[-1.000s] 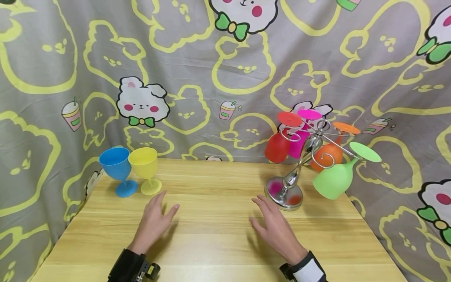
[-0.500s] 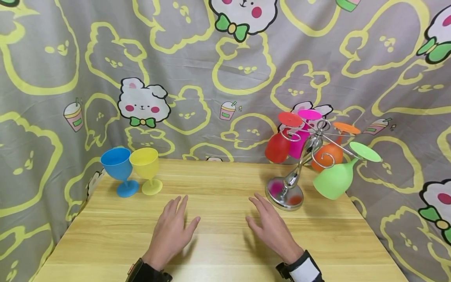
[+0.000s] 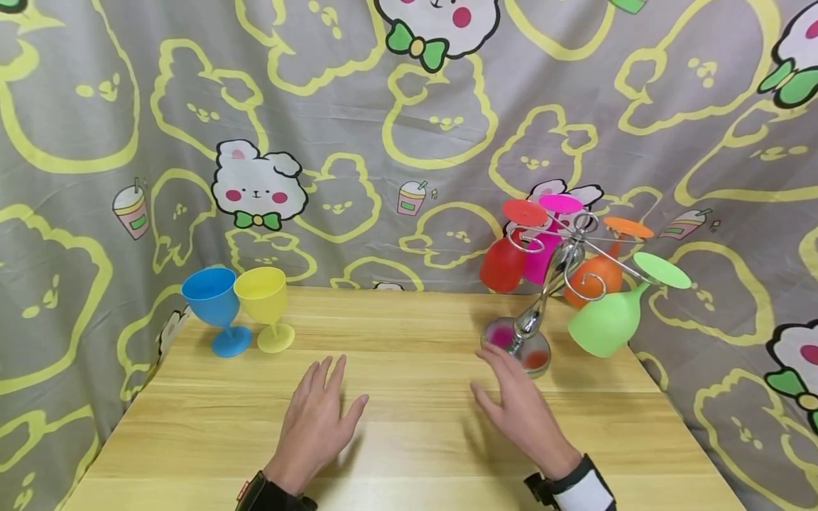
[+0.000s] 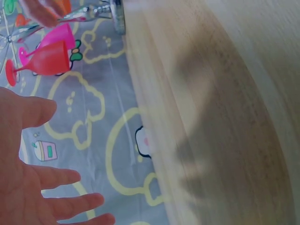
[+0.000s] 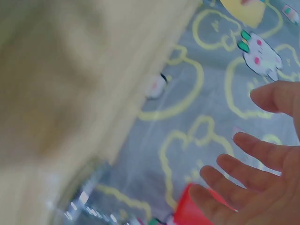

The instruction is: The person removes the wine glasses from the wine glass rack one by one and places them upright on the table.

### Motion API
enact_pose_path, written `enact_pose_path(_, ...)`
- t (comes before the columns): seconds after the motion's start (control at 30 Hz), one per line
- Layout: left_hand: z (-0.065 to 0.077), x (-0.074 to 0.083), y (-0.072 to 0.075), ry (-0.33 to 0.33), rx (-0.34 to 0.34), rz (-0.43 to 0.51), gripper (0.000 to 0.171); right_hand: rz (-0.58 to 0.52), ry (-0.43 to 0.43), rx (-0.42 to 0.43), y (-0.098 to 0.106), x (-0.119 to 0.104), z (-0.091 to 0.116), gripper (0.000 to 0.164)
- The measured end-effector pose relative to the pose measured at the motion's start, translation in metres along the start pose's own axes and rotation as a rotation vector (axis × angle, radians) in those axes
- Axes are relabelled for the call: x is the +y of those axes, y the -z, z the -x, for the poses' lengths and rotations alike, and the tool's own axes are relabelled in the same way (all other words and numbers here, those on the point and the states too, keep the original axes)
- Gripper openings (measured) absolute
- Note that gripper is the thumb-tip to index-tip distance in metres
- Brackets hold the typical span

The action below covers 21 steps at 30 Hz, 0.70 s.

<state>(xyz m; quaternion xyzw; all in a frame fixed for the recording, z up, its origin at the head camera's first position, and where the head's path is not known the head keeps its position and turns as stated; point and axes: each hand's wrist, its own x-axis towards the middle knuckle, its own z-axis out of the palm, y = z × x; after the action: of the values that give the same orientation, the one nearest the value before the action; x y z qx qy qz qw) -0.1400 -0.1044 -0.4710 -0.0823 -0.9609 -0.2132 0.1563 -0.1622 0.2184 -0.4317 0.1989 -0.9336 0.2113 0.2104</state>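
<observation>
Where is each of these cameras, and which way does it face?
Head: on the person's head, facing forward and down at the table and rack; left hand and right hand show.
Left wrist: on that wrist, facing across the table to the curtain, picture turned sideways; left hand shows, and part of the right hand.
Right wrist: on that wrist, facing across the table to the curtain, tilted; right hand shows.
Shared: both wrist views catch the red cup.

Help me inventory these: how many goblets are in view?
6: a blue goblet and a yellow goblet stand at left; a red goblet, magenta goblet, orange goblet and green goblet hang upside down on the metal rack at right. The magenta one is partly hidden.
</observation>
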Motion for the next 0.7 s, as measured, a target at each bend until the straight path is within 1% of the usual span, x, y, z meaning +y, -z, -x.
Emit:
enact_pose_path(0.13,0.001,0.000,0.000,0.012,-0.005,0.006,0.075,-0.011,0.081,0.168,0.035,0.008,-0.007,0.046)
enact_pose_path(0.23,0.003,0.001,-0.001,0.023,-0.015,0.013,0.076,-0.014,0.130,0.326,0.066,0.014,-0.013,0.039)
enact_pose_path(0.3,0.003,0.002,-0.001,0.024,-0.019,0.017,0.076,0.001,0.146,0.435,0.086,0.019,-0.018,0.035)
enact_pose_path(0.37,0.003,0.003,0.000,0.024,-0.020,0.021,0.075,0.031,0.149,0.538,0.105,0.026,-0.022,0.035)
enact_pose_path(0.4,0.003,0.003,0.000,0.024,-0.021,0.023,0.075,0.052,0.142,0.581,0.114,0.030,-0.025,0.036)
enact_pose_path(0.47,0.003,0.004,0.000,0.024,-0.021,0.027,0.075,0.094,0.131,0.638,0.130,0.039,-0.029,0.038)
enact_pose_path(0.53,0.003,0.005,0.000,0.028,-0.024,0.035,0.075,0.136,0.115,0.662,0.143,0.050,-0.033,0.039)
enact_pose_path(0.6,0.003,0.006,0.000,0.031,-0.030,0.040,0.075,0.175,0.100,0.644,0.154,0.062,-0.035,0.041)
enact_pose_path(0.7,0.003,0.007,0.000,0.035,-0.039,0.046,0.075,0.235,0.077,0.557,0.167,0.082,-0.036,0.048)
